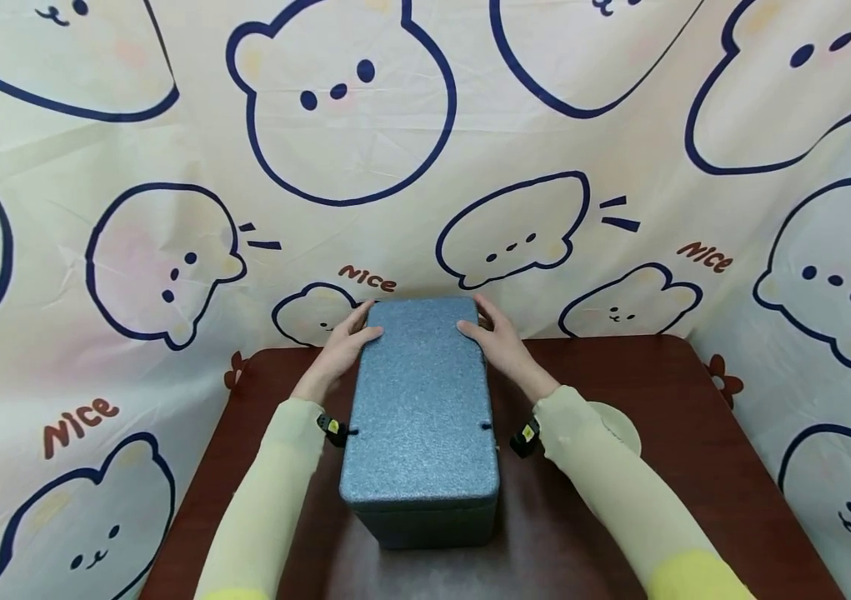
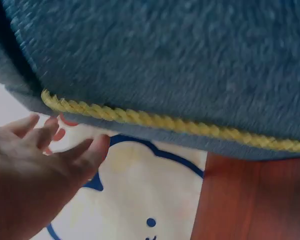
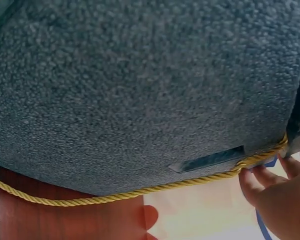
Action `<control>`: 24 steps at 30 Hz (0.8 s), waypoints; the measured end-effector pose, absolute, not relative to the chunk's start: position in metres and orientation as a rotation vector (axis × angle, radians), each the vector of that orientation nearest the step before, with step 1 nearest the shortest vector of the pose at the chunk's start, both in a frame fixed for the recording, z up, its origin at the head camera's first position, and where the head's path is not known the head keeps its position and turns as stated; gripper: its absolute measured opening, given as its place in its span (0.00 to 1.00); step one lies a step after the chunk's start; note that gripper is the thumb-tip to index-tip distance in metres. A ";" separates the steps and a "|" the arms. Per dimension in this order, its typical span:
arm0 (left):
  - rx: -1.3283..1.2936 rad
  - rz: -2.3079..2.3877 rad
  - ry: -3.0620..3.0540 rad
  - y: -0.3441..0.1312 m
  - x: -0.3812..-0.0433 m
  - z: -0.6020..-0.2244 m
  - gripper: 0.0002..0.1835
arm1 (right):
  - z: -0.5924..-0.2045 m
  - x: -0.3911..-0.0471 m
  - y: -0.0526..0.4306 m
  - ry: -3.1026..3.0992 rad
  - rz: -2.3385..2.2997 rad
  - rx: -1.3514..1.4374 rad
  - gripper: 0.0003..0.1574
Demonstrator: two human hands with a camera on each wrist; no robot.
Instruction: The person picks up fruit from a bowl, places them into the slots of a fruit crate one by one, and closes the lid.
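A blue-grey speckled foam box (image 1: pixel 436 527) with a fitted lid (image 1: pixel 425 392) stands lengthwise on the table. My left hand (image 1: pixel 344 348) holds the lid's far left corner, its thumb on top and its fingers at the side. At the far right corner, my right hand (image 1: pixel 502 346) holds the lid the same way. A yellow braided rope (image 2: pixel 165 122) runs along the box's left side in the left wrist view. In the right wrist view the yellow rope (image 3: pixel 140 191) passes below a narrow slot (image 3: pixel 212 159), near the fingertips. The box's inside is hidden.
The dark red-brown table (image 1: pixel 620 371) meets a pale cloth backdrop (image 1: pixel 395 242) printed with bear faces, close behind the box. A pale round object (image 1: pixel 626 429) lies on the table, partly hidden by my right sleeve.
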State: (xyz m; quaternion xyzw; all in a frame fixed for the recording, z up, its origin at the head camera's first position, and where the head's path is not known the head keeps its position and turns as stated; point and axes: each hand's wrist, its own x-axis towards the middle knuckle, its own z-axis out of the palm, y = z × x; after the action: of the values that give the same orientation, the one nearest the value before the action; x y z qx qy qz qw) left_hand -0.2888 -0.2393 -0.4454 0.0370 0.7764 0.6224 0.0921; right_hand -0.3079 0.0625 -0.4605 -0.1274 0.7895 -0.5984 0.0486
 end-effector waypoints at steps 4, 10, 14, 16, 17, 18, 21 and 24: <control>0.080 1.862 2.265 -0.236 -0.291 -0.449 0.38 | -0.465 -0.310 0.063 2.395 -1.846 -0.429 0.47; 0.101 1.895 2.251 -0.237 -0.290 -0.459 0.38 | -0.472 -0.309 0.064 2.402 -1.847 -0.425 0.48; 0.141 1.943 2.230 -0.235 -0.287 -0.464 0.40 | -0.473 -0.306 0.065 2.382 -1.855 -0.398 0.49; 0.142 1.984 2.199 -0.234 -0.286 -0.465 0.40 | -0.473 -0.306 0.065 2.378 -1.862 -0.392 0.49; 0.139 2.004 2.188 -0.233 -0.285 -0.466 0.41 | -0.472 -0.305 0.064 2.377 -1.860 -0.392 0.49; 0.128 2.021 2.183 -0.233 -0.285 -0.467 0.41 | -0.472 -0.306 0.064 2.377 -1.857 -0.393 0.48; 0.115 2.054 2.175 -0.231 -0.284 -0.468 0.41 | -0.472 -0.305 0.064 2.367 -1.847 -0.399 0.48; 0.115 2.071 2.180 -0.229 -0.284 -0.470 0.40 | -0.473 -0.306 0.063 2.358 -1.853 -0.386 0.48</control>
State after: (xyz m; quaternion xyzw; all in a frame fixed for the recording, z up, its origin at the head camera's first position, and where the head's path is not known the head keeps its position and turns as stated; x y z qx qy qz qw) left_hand -0.2841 -0.2290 -0.4698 0.0380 0.7229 0.6868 0.0659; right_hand -0.3055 0.0634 -0.4729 -0.1274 0.7786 -0.6116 0.0588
